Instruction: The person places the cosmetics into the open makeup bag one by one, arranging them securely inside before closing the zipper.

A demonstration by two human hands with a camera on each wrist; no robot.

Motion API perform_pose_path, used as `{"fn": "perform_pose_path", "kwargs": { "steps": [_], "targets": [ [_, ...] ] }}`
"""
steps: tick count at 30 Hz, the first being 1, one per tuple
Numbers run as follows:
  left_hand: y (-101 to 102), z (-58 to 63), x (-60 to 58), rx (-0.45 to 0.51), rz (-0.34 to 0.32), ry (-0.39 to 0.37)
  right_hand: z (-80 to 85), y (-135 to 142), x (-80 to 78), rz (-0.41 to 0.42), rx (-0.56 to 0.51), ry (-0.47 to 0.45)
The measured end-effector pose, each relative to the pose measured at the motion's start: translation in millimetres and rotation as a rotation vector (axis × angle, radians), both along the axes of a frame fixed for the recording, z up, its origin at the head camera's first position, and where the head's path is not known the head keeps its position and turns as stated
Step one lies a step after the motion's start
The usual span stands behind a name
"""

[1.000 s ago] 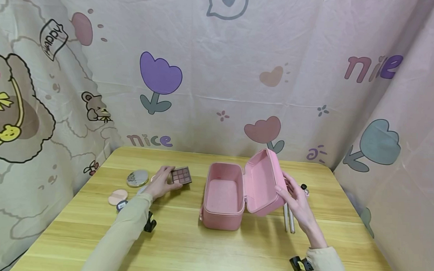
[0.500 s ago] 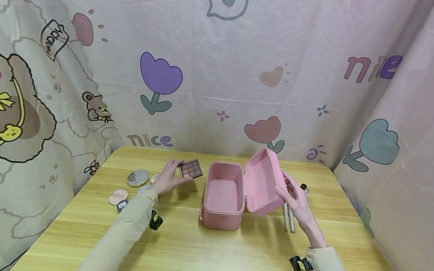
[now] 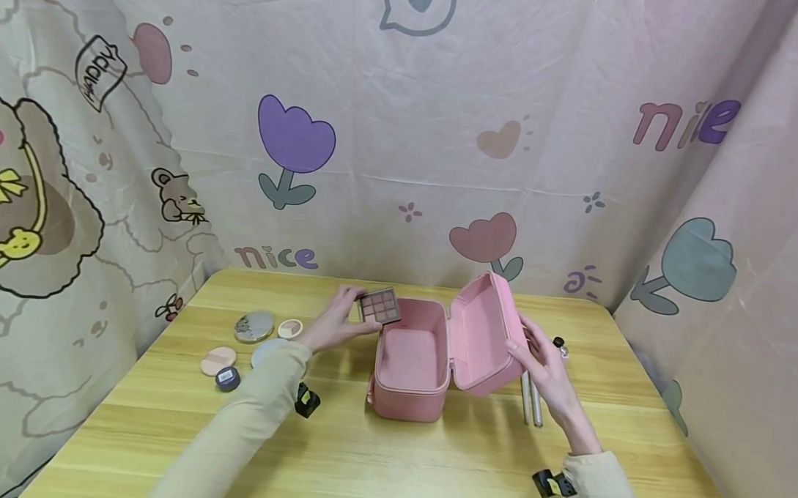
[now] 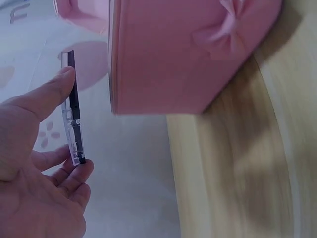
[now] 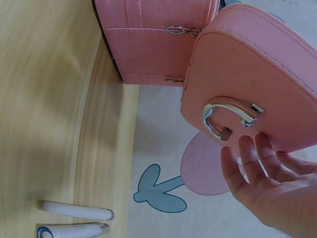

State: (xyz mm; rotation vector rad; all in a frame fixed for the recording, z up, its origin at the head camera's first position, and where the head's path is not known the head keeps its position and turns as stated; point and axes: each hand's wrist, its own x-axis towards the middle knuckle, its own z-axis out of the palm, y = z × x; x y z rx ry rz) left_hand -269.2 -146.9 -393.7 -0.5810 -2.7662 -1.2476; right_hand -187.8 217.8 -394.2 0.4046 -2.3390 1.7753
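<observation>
An eyeshadow palette with several square pans is pinched between the thumb and fingers of my left hand. It overlaps the back left rim of a pink makeup case in the head view. In the left wrist view the palette shows edge-on, beside the case's bow-trimmed side. My right hand holds the raised lid by its right edge, thumb at the rim. Seen from the right wrist, those fingers touch the lid's outer face near its carry handle.
On the left lie a round compact, a small round pan, a powder puff and a dark-sided jar. Two slim silvery tubes lie right of the lid, with a black-capped item behind. Printed cloth surrounds the table.
My left hand has carried the palette rightward and slightly back, from the table's left part to the case's rim. The right hand and lid have stayed in place.
</observation>
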Motion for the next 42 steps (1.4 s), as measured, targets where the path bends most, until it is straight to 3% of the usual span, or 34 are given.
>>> {"fn": "perform_pose_path", "kwargs": {
  "steps": [9,23,29,42],
  "targets": [
    [29,4.4,-3.1,-0.054,-0.055,-0.017,-0.1,0,0.2,0.004,-0.005,-0.007],
    [58,-2.4,-13.4,-0.224,-0.106,0.066,-0.3,1,0.1,0.005,0.001,-0.013],
    [66,-6.3,-15.4,-0.320,-0.108,0.115,-0.6,2,-0.2,0.003,-0.003,-0.009],
    [76,-15.1,-19.7,-0.458,-0.084,0.090,-0.4,1,0.2,0.002,0.002,-0.017]
  ]
}}
